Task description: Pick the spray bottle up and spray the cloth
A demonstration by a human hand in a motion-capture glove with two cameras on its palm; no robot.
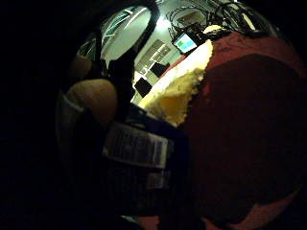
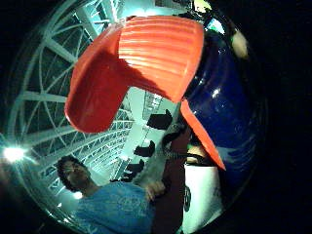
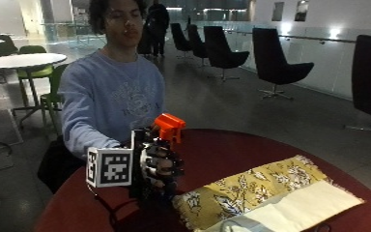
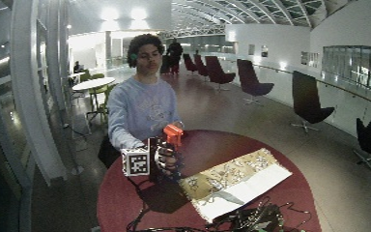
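My gloved right hand (image 3: 158, 166) grips a spray bottle upright, its fingers curled round the body. The bottle's orange spray head (image 3: 168, 126) sticks up above the hand; the dark blue body is mostly hidden in the outside view. In the thumb side palm view the orange trigger head (image 2: 146, 63) and blue body (image 2: 229, 107) fill the picture. The little finger side view shows the bottle's label (image 1: 136, 146) against the palm. A yellow flowered cloth (image 3: 249, 191) with a white underside (image 3: 301, 205) lies on the table just right of the hand, and the same cloth (image 4: 234, 176) appears in the wide outside view.
The round dark red table (image 3: 237, 147) carries the cloth. Cables and gear (image 4: 249, 220) lie at its near edge. Black chairs (image 3: 276, 63) and a white table (image 3: 21, 60) stand on the floor behind the seated person.
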